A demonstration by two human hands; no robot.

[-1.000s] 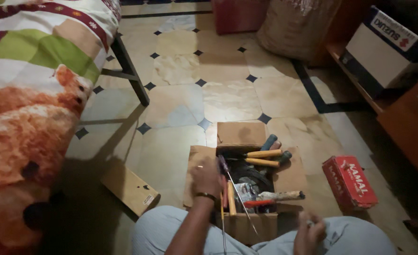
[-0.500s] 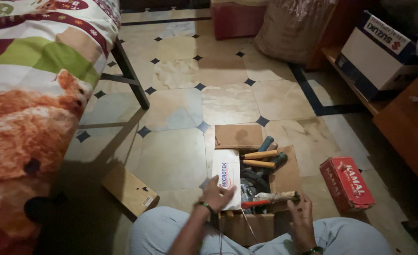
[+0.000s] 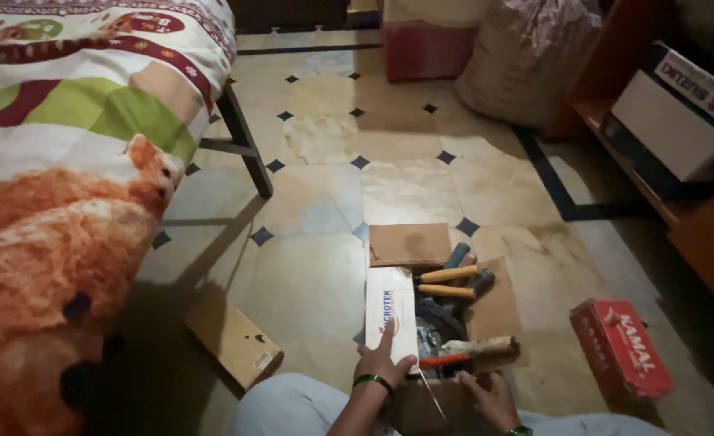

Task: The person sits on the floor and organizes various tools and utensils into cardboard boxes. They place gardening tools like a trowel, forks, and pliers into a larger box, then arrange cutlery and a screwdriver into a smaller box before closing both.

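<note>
Dim room, seen from above by someone seated on a tiled floor (image 3: 324, 202). At far left, a bed (image 3: 66, 161) under a patterned blanket, its dark leg planted on the tiles. Nearer, beside the knee, a small flat cardboard piece (image 3: 232, 339) lying alone, apart from the rest. At centre, an open cardboard box (image 3: 498, 303) between the knees, flaps spread wide so the contents show: wooden-handled tools (image 3: 450, 282) piled loosely, and a red-handled tool (image 3: 462, 355) lying across the near side. Left hand (image 3: 383, 365) flat, fingers pressing on a white flap (image 3: 391, 315) at the box's left edge, seemingly to hold it open; not clamped round anything. Right hand (image 3: 490, 396) resting at the near edge of the box, close to the red-handled tool, fingers loosely curled, grip unclear in the gloom. Hands apart, one on each side of the box front. Right of the box, a red carton (image 3: 621, 347) on the floor, well clear. At far right, a white box (image 3: 680, 113) on a low wooden shelf; behind, a sack (image 3: 526, 56).
</note>
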